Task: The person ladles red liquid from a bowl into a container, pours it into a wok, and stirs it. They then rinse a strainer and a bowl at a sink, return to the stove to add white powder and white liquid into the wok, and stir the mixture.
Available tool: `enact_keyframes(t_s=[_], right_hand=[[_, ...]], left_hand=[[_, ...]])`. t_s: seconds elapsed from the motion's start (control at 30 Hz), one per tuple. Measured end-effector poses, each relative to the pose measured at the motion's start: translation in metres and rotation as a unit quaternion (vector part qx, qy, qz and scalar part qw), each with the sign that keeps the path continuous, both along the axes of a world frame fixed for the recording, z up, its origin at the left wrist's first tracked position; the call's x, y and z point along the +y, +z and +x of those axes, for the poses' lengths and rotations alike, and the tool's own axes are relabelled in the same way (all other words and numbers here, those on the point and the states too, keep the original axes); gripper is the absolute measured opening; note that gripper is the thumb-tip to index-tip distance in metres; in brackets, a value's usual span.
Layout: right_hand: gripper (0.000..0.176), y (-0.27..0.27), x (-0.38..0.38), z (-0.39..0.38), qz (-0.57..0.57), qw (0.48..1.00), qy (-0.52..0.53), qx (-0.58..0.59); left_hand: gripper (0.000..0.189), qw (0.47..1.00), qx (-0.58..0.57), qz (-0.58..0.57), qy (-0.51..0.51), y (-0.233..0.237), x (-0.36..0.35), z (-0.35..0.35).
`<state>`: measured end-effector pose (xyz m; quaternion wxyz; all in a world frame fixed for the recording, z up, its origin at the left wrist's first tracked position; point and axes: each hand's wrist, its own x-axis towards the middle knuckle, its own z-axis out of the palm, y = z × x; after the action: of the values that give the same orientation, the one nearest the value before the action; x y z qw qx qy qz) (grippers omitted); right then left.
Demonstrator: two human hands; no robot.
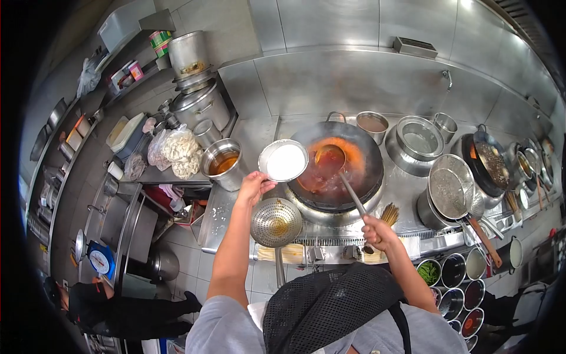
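My left hand [257,186] grips the rim of a round metal bowl [283,160] of white contents, held beside the left edge of a large dark wok [369,147]. Red-orange liquid [317,180] lies in the wok, with some steam over it. Closed round the handle of a long metal ladle [352,193], my right hand [380,232] is at the wok's lower right. The ladle's bowl is in the red liquid. Below my left hand, a perforated strainer [276,222] rests near the counter's front edge.
A metal pot of brown liquid [223,163] stands left of the wok. Strainer and pots [451,187] are at the right, above several ingredient containers [453,270]. A bamboo brush [390,213] lies near my right hand. Another person [88,307] is at the lower left.
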<state>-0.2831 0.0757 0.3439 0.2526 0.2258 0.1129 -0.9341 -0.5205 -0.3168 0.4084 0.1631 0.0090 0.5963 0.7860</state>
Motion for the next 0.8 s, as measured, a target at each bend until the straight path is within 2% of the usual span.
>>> enact_keyframes(t_s=[0.03,0.07,0.1,0.13,0.2,0.23,0.27,0.3,0.4,0.43,0.47,0.5,0.53,0.57,0.6,0.67,0.7,0.73,0.77,0.8], right_hand=[[0.033,-0.008,-0.007,0.006,0.304,0.951,0.018,0.063],[0.043,-0.015,-0.014,0.013,0.578,0.807,0.033,0.119],[0.051,-0.019,-0.023,0.019,0.667,0.723,0.003,0.182],[0.040,-0.021,-0.028,0.026,0.684,0.708,0.006,0.177],[0.025,0.022,-0.038,0.035,0.490,0.868,0.031,0.070],[0.018,0.031,-0.032,0.037,0.342,0.939,0.017,0.041],[0.012,0.034,-0.022,0.038,0.184,0.983,0.005,0.010],[0.012,0.035,-0.009,0.035,0.042,0.999,0.029,0.004],[0.009,0.021,0.018,0.024,0.021,0.998,0.054,0.001],[0.020,0.004,0.022,0.022,0.181,0.982,0.041,0.024],[0.020,-0.008,0.016,0.025,0.179,0.983,0.035,0.028],[0.028,-0.018,0.009,0.029,0.436,0.893,0.047,0.106],[0.036,-0.028,0.002,0.031,0.660,0.729,0.054,0.175],[0.049,-0.040,-0.007,0.035,0.723,0.651,-0.002,0.231],[0.048,-0.042,-0.016,0.037,0.724,0.634,-0.027,0.269],[0.035,-0.025,-0.029,0.040,0.578,0.804,0.041,0.133],[0.035,-0.008,-0.024,0.043,0.578,0.804,0.040,0.134],[0.027,0.011,-0.018,0.043,0.318,0.945,0.043,0.071],[0.018,0.023,-0.013,0.040,0.027,0.999,0.041,0.002],[0.018,0.023,-0.004,0.033,0.025,0.999,0.040,0.001]], left_hand=[[0.008,1.000,0.000,0.001,-0.002,0.006,0.004,-0.004],[0.008,1.000,0.004,0.002,-0.004,0.010,0.008,-0.011],[0.008,1.000,0.010,-0.008,-0.011,0.013,0.012,-0.019],[0.008,1.000,0.016,-0.019,-0.018,0.017,0.014,-0.025],[0.008,0.999,0.020,-0.024,-0.019,0.022,0.019,-0.038],[0.009,0.999,0.021,-0.027,-0.022,0.028,0.022,-0.046],[0.009,0.999,0.029,-0.028,-0.024,0.034,0.024,-0.053],[0.009,0.998,0.029,-0.041,-0.027,0.039,0.028,-0.059],[0.009,0.997,0.036,-0.062,-0.033,0.051,0.042,-0.075],[0.008,0.997,0.040,-0.057,-0.028,0.052,0.046,-0.081],[0.008,0.997,0.044,-0.052,-0.023,0.054,0.050,-0.087],[0.008,0.997,0.050,-0.053,-0.026,0.057,0.054,-0.091],[0.008,0.997,0.053,-0.050,-0.019,0.061,0.059,-0.095],[0.008,0.997,0.056,-0.047,-0.011,0.066,0.063,-0.099],[0.008,0.997,0.059,-0.048,-0.011,0.069,0.066,-0.104],[0.008,0.995,0.074,-0.062,-0.010,0.075,0.072,-0.112],[0.008,0.995,0.075,-0.062,-0.010,0.079,0.075,-0.115],[0.008,0.995,0.079,-0.060,-0.013,0.083,0.076,-0.116],[0.008,0.995,0.082,-0.060,-0.016,0.087,0.077,-0.116],[0.008,0.995,0.082,-0.062,-0.017,0.090,0.078,-0.117]])
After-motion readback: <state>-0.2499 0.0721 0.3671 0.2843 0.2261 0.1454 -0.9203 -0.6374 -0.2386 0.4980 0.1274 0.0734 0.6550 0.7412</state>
